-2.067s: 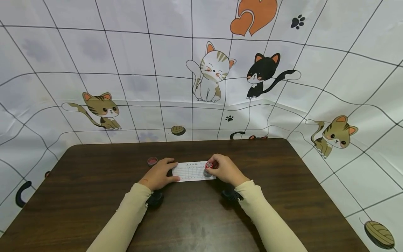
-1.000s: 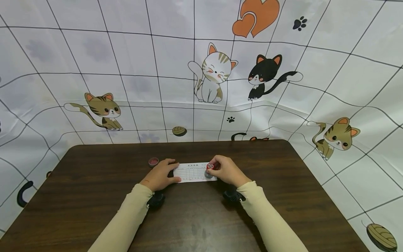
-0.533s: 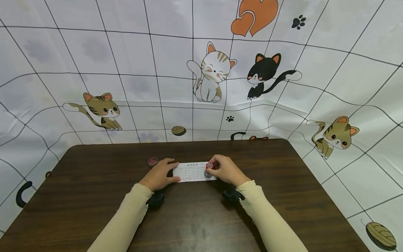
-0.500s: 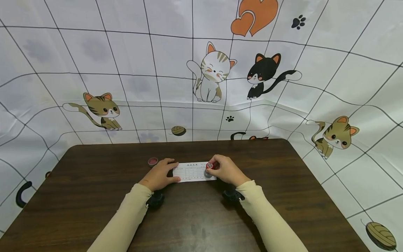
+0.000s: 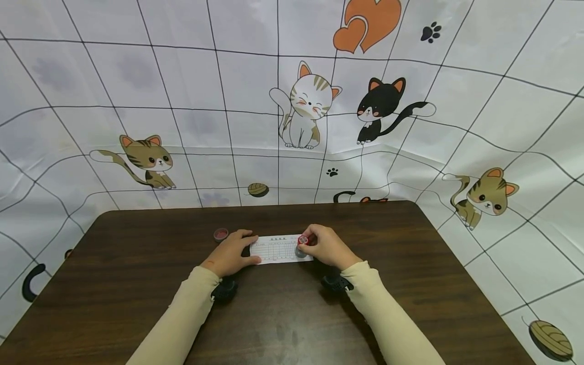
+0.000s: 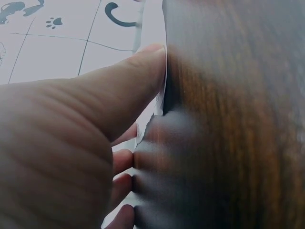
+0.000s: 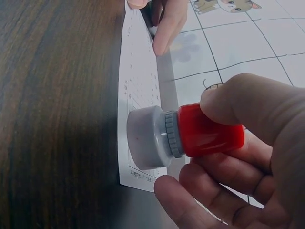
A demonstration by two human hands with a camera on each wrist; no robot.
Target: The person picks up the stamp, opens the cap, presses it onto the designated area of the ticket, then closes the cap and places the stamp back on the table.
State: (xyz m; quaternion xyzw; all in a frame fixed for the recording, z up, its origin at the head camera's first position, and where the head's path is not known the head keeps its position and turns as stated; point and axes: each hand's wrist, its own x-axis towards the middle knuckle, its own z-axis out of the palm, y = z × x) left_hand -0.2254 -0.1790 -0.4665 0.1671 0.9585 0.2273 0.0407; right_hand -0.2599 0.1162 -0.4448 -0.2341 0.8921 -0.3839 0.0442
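Two hands: left [image 5: 231, 252] spread on paper [image 5: 274, 249], right [image 5: 329, 247] gripping stamp [image 7: 188, 133]; only head view shows a pot [image 5: 221, 234].

one stamp [image 7: 186, 131], one paper slip [image 5: 275, 249], one round container [image 5: 221, 234]

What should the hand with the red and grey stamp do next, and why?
Probably give one gentle push straight down with the right hand. It holds the red and grey stamp with the wide grey end facing the printed paper, and the left hand touches the paper's other end, which may help keep it still. I can't tell if the stamp is already pressing.
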